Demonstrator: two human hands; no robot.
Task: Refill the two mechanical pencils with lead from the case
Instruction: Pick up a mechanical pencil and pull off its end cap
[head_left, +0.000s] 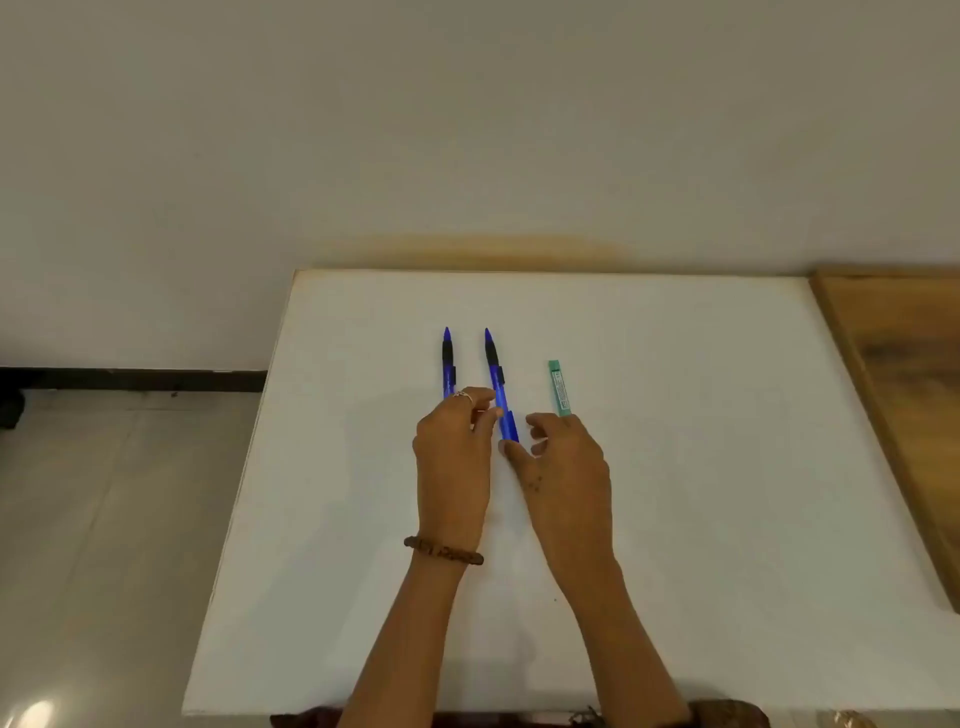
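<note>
Both hands (511, 457) curl loosely around right pencil's (501, 395) near end.

Both forearms enter from the bottom edge and reach forward side by side, bare to the elbow. Left hand (453, 457): back of hand up, fingers curled forward and bunched, thumb and forefinger tips close together at the far end of the hand; ring on one finger, beaded bracelet around the wrist. Whether the fingertips pinch anything cannot be told. Right hand (563, 462): back of hand up, slightly rolled toward the left, fingers loosely curled and spread, thumb extended toward the left hand, nothing gripped. The two hands sit near each other with a narrow gap between. Wrists straight, forearms converging slightly toward the hands.
</note>
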